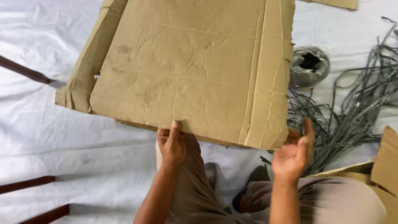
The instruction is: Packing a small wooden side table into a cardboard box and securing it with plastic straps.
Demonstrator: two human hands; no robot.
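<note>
- Above the white floor sheet (49, 137), a flattened cardboard panel (190, 70) is held up, already creased and torn along its right edge.
- Left hand (171, 145) pinches its near edge.
- Right hand (294, 151) hangs released beside the near right corner.
- Grey strap bundle (356, 103) lies untouched.

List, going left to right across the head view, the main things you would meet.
Dark wooden bars → left hand pinching the near edge of the flattened cardboard sheet → open right hand → grey roll → loose grey straps → cardboard pieces.
</note>
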